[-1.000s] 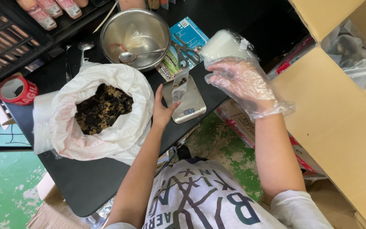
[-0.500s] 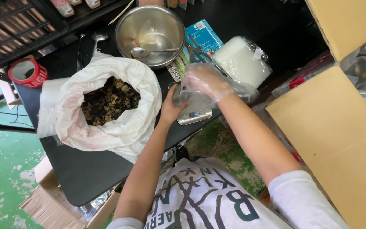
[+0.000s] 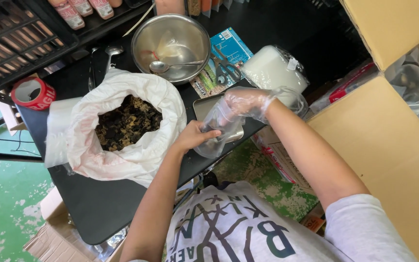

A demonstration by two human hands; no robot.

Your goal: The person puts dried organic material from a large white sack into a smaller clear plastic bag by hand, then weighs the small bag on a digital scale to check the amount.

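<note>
My left hand [image 3: 196, 135] is bare and pinches the lower part of a small clear plastic bag [image 3: 213, 136] over the front edge of the black table [image 3: 93, 204]. My right hand [image 3: 246, 103], in a thin clear glove, grips the top of the same bag from above. Under the bag lies a flat silver scale [image 3: 208, 107]. Left of my hands stands a big white sack [image 3: 122, 131], open and holding dark dried pieces. A stack of clear bags [image 3: 273, 70] lies just behind my right hand.
A steel bowl [image 3: 171, 39] with a spoon and a bit of plastic sits at the back, scissors [image 3: 224, 65] on a blue packet beside it. A red tape roll [image 3: 32, 93] is at the left. Cardboard boxes [image 3: 389, 140] fill the right side.
My gloved right hand came down from the stack of bags to the scale. Both hands now hold one clear bag in front of it; the left hand left the scale.
</note>
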